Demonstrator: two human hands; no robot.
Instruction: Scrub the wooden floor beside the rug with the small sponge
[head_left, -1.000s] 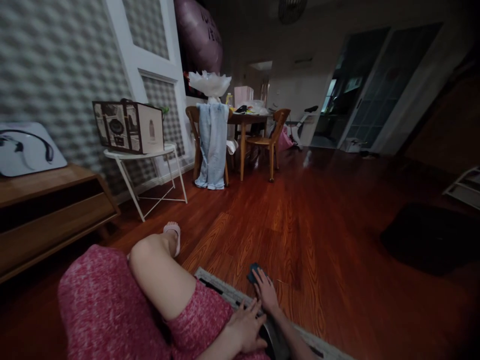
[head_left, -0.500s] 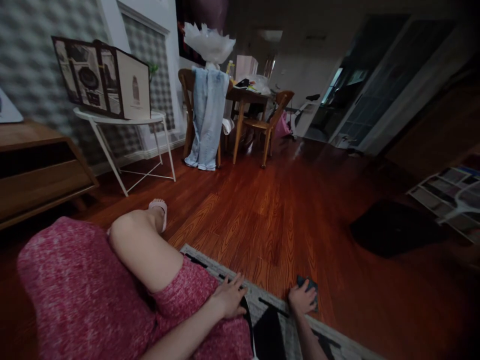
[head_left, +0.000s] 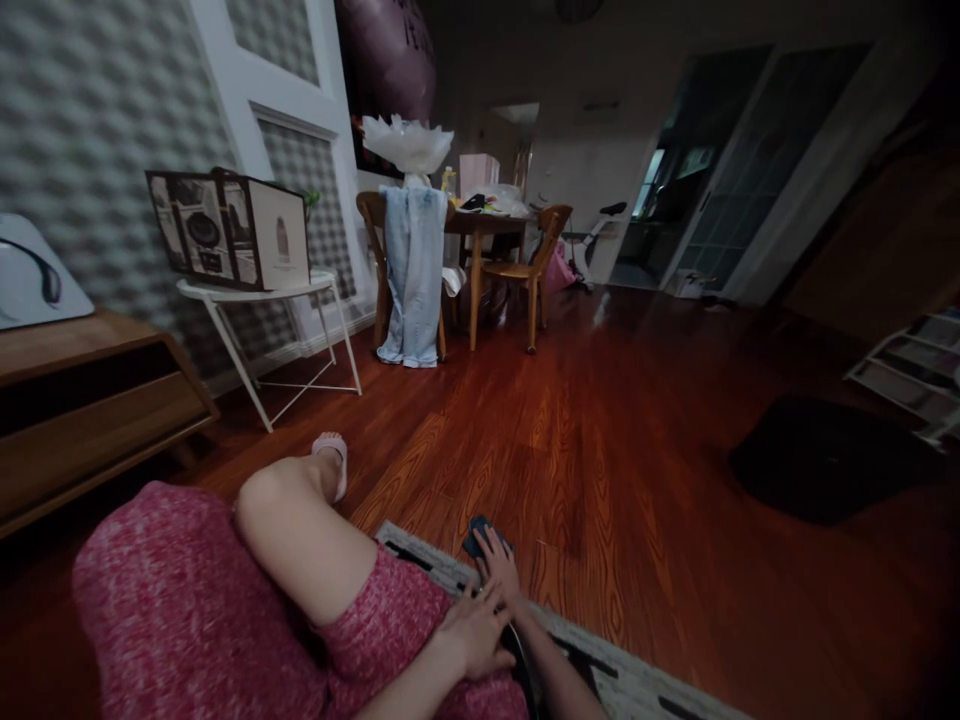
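My right hand (head_left: 500,570) presses a small dark teal cloth (head_left: 474,543) flat on the wooden floor, just past the rug's edge. Its fingers lie stretched over the cloth, which shows around the fingertips. My left hand (head_left: 480,628) rests with its fingers apart on the red shorts (head_left: 409,595) over my thigh. The fingertips of my left hand overlap my right wrist in view; whether they touch cannot be made out.
A grey and black rug (head_left: 637,665) lies beneath me. To the left stand a wooden cabinet (head_left: 112,380) and a white side table (head_left: 259,292) bearing a box (head_left: 281,235). Chairs (head_left: 544,265) and a dining table stand ahead; a black object (head_left: 832,460) lies right.
My right hand has swept left across the floor with the cloth, from the right to beside my left hand. My left hand stays on the thigh. The camera view has tilted up a little.
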